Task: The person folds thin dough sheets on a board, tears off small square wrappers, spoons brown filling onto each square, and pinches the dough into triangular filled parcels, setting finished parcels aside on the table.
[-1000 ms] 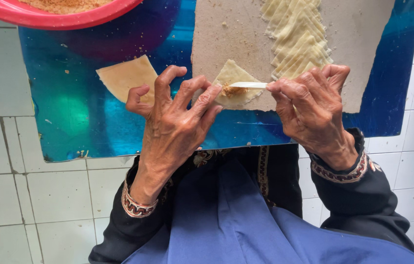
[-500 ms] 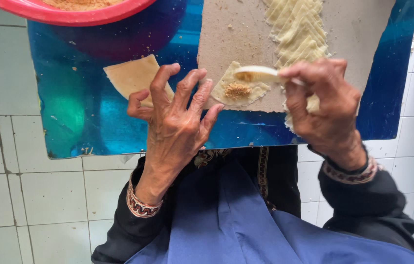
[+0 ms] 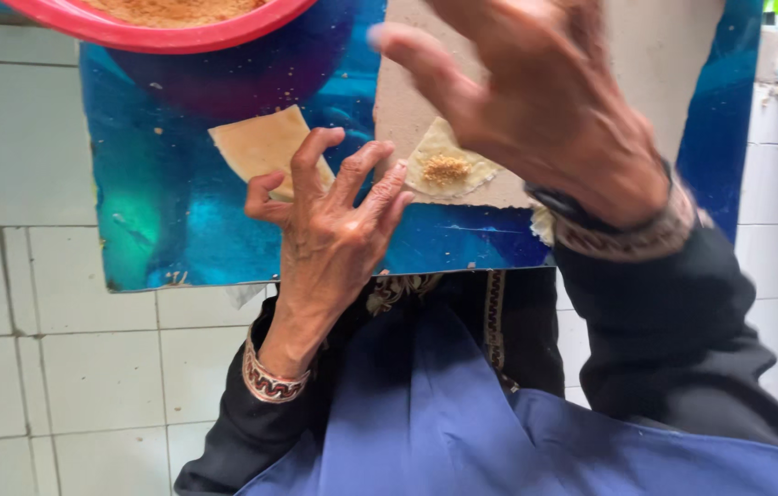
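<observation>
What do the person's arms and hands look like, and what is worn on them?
Both arms are covered by long black sleeves with patterned embroidered cuffs at the wrists. The left hand is bare, with no glove and no ring visible. The right hand is also bare, though blurred. A blue cloth garment lies over the black clothing below.

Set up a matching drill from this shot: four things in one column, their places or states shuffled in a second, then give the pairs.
1. bowl
2. wrapper with filling
3. plain wrapper
4. right hand

a. on the pale board
b. raised, blurred, fingers spread
c. top edge, red rim, crumbly filling
d. on the blue sheet, under the left fingers

Pairs: 1-c, 2-a, 3-d, 4-b
</observation>
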`<state>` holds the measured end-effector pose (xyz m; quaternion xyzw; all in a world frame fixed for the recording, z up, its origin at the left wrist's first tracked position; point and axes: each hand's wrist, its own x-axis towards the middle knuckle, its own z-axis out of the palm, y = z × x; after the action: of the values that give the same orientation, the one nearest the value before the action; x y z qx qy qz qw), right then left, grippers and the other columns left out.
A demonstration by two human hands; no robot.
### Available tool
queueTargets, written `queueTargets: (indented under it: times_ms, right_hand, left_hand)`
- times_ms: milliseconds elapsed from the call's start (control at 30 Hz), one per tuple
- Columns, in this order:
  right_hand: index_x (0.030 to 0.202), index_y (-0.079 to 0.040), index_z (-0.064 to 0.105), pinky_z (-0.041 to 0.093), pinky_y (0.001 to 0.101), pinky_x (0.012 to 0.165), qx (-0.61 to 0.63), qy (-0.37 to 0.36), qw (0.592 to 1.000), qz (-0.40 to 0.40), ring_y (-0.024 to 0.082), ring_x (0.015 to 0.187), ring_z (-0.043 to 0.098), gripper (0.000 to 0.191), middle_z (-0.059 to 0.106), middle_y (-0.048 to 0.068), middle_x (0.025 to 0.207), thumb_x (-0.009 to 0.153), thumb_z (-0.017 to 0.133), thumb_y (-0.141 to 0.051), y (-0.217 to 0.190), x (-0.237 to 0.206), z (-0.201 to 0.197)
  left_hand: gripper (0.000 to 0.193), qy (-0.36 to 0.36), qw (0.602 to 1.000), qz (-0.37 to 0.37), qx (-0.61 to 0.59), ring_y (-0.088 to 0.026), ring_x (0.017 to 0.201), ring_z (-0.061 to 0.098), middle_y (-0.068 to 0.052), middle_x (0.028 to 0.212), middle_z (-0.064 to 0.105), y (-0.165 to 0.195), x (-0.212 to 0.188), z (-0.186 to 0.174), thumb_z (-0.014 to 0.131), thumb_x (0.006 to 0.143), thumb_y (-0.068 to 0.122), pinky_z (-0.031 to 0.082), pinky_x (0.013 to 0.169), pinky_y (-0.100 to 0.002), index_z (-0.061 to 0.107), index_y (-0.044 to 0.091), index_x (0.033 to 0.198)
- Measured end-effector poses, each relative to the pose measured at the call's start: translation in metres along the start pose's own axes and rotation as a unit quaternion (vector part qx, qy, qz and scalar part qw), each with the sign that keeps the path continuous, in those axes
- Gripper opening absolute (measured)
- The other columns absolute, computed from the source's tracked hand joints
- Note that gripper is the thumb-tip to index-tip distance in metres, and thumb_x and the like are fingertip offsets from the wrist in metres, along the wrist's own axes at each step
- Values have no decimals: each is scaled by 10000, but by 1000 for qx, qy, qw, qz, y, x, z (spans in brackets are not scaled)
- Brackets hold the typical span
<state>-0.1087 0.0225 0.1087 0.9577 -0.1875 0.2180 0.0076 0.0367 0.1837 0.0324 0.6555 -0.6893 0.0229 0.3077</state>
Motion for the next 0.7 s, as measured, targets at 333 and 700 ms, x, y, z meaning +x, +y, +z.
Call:
queueTargets:
  times_ms: [333, 700]
  right_hand:
    - [1061, -200, 730, 227, 493, 981, -86, -71, 976, 186, 251, 1229, 411, 191, 688, -62, 1113, 973, 856, -313, -16, -124, -5]
    - [1021, -171, 712, 263, 483, 990, 48, -70, 963, 257, 268, 1217, 434, 143, 710, -45, 1067, 921, 810, -200, -18, -113, -5]
  left_hand:
    - [118, 15, 999, -32, -22, -226, 1373, 430, 141, 1224, 682, 5, 13, 9, 857, 976, 296, 154, 1061, -533, 774, 248, 1046]
    - [112, -8, 999, -44, -10, -193, 1379, 453, 142, 1218, 690, 15, 23, 18, 836, 978, 194, 170, 1089, -515, 729, 178, 1008]
